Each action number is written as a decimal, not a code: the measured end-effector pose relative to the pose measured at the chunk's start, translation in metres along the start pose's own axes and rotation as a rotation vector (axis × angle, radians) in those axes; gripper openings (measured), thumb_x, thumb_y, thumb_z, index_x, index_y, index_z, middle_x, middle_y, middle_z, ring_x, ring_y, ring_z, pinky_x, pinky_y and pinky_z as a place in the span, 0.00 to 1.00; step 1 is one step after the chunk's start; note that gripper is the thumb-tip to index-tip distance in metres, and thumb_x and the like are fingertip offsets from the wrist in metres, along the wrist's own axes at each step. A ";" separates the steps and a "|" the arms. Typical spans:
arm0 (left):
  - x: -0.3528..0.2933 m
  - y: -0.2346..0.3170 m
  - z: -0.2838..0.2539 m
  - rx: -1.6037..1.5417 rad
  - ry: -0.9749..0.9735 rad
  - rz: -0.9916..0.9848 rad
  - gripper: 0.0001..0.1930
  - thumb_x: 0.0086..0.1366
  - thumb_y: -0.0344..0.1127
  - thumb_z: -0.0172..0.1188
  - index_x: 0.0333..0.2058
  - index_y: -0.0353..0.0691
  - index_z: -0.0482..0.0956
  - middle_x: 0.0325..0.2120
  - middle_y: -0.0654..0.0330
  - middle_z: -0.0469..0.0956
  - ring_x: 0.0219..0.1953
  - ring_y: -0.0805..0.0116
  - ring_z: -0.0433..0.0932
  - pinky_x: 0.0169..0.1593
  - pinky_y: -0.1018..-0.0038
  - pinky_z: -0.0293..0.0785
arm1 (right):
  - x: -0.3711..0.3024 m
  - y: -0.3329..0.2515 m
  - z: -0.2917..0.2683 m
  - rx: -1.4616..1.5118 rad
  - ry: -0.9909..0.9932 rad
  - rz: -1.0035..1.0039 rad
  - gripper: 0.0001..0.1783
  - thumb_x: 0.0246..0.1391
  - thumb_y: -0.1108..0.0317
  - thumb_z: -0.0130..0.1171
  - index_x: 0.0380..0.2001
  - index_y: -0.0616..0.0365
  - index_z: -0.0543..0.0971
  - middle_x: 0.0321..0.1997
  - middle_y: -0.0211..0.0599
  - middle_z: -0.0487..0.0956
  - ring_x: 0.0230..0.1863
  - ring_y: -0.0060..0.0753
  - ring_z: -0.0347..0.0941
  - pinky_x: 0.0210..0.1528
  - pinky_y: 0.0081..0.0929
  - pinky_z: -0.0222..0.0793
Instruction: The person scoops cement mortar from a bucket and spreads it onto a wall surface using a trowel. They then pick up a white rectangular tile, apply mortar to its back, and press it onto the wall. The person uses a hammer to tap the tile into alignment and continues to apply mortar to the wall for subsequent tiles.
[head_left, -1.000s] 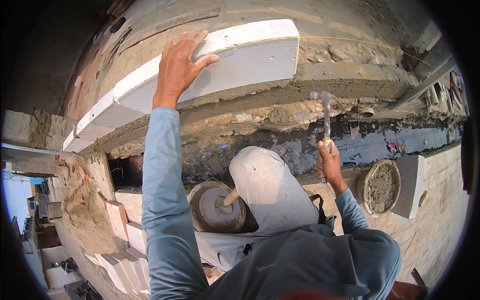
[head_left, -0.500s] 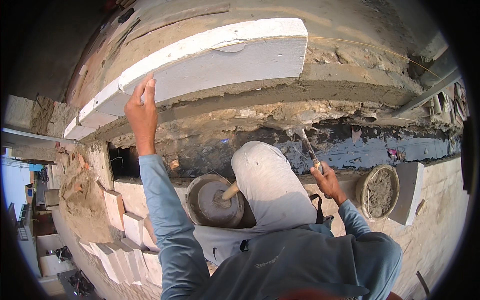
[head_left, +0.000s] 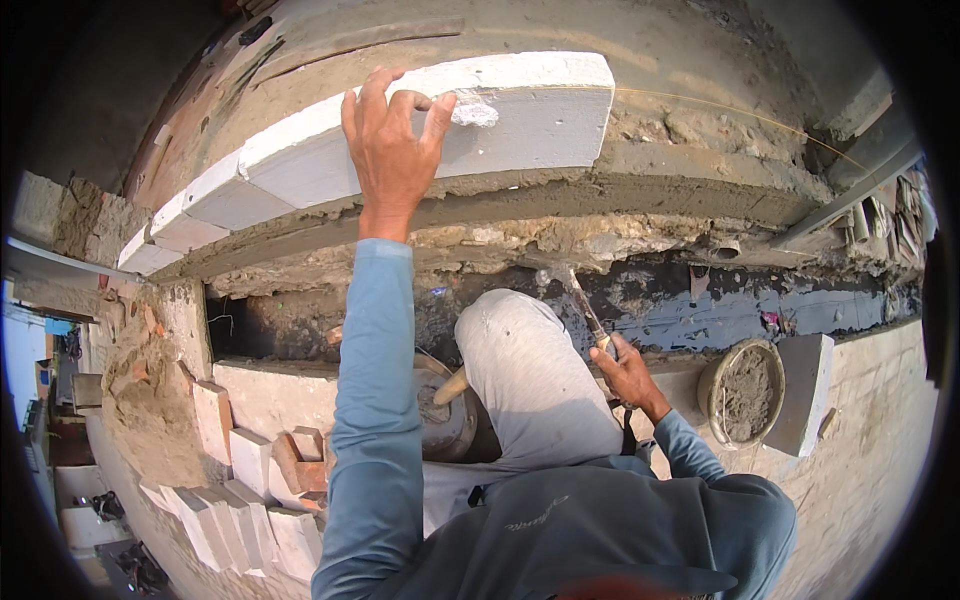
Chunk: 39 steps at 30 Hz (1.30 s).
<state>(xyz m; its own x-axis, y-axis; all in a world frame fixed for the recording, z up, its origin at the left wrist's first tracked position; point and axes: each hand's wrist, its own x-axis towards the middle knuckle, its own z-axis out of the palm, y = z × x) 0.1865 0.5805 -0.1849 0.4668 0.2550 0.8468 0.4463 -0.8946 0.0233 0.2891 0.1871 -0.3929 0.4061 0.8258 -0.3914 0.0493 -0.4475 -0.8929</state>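
A long white block [head_left: 530,130] stands on edge on a mortar bed, in line with smaller white blocks [head_left: 215,205] to its left. My left hand [head_left: 390,150] is at the long block's upper edge, fingers bent over it. Its thumb and forefinger come together beside a rough white chipped patch [head_left: 475,110]; what they pinch, if anything, cannot be made out. My right hand [head_left: 632,378] grips the wooden handle of a hammer [head_left: 583,303]. The hammer's head is blurred against the ledge under the blocks.
A yellowish string [head_left: 740,112] stretches right from the long block. A dark wet trench [head_left: 660,310] runs below the ledge. Right of me stand a mortar bucket [head_left: 707,395] and an upright pale block [head_left: 800,390]. Another bucket [head_left: 455,430] is by my knee; several spare blocks [head_left: 240,520] lie lower left.
My left hand has moved right along the long block to the chipped patch, where a flake showed before. The hammer has shifted slightly left in my right hand.
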 end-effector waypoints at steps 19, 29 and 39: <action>0.034 -0.132 -0.029 0.038 -0.416 -0.423 0.26 0.73 0.51 0.53 0.58 0.36 0.78 0.56 0.44 0.78 0.60 0.49 0.76 0.63 0.62 0.68 | 0.049 -0.072 -0.058 0.875 0.283 -0.151 0.17 0.73 0.48 0.48 0.37 0.50 0.67 0.19 0.21 0.60 0.13 0.12 0.52 0.10 0.15 0.50; 0.024 -0.173 -0.006 -0.114 -0.684 -0.558 0.38 0.69 0.62 0.54 0.64 0.35 0.72 0.65 0.44 0.69 0.70 0.51 0.65 0.71 0.65 0.58 | 0.104 -0.123 -0.078 0.700 0.034 -0.098 0.19 0.70 0.47 0.52 0.33 0.48 0.63 0.18 0.20 0.61 0.12 0.12 0.53 0.09 0.16 0.52; 0.028 -0.166 -0.006 0.048 -0.707 -0.458 0.41 0.68 0.69 0.49 0.65 0.40 0.71 0.63 0.43 0.71 0.68 0.47 0.67 0.70 0.60 0.61 | 0.071 -0.073 -0.057 0.563 0.291 -0.177 0.17 0.71 0.50 0.53 0.36 0.50 0.66 0.16 0.20 0.61 0.10 0.12 0.53 0.09 0.15 0.51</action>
<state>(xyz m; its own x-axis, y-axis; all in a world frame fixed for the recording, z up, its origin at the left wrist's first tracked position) 0.1206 0.7343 -0.1616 0.5928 0.7726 0.2273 0.7322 -0.6346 0.2473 0.3665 0.2583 -0.3430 0.6695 0.7087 -0.2223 -0.3147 -0.0004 -0.9492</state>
